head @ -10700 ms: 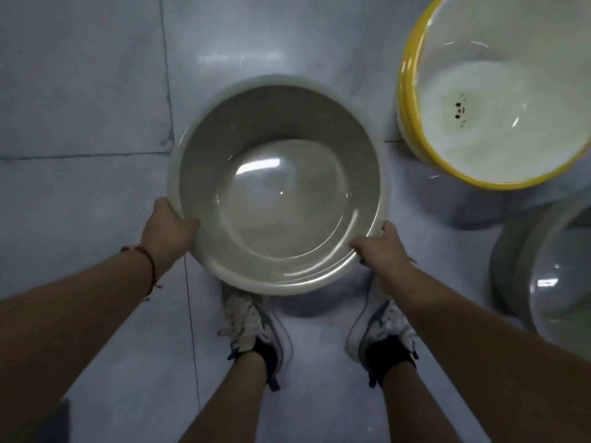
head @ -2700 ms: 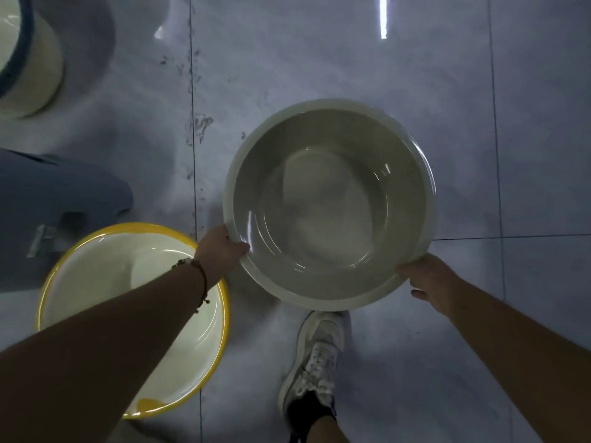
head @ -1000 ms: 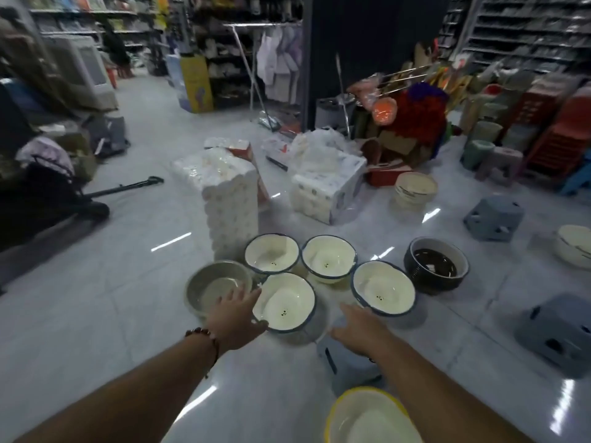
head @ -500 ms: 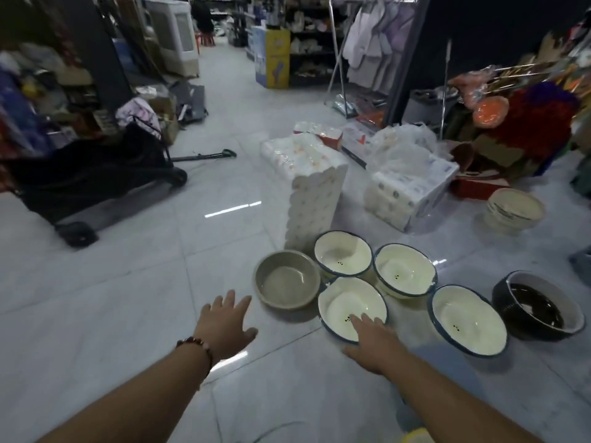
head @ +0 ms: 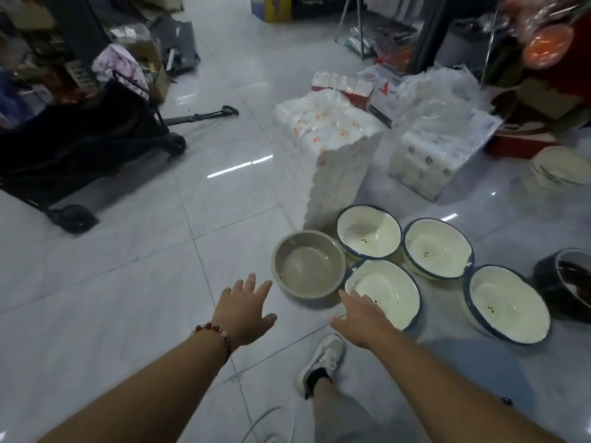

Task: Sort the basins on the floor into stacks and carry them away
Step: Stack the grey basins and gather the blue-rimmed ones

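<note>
A shop: wrapped tissue packs (head: 326,139), basins (head: 367,231) and stock crowd the tiled floor (head: 128,282).

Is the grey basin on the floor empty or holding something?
Empty: the grey basin sits upright, and its bare bottom shows with nothing inside.

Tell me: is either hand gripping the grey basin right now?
No: the grey basin sits on the floor, with the left hand and right hand both spread open short of it.

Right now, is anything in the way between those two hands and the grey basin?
Nothing visible. Bare floor lies between the open left hand, the right hand and the grey basin.
</note>
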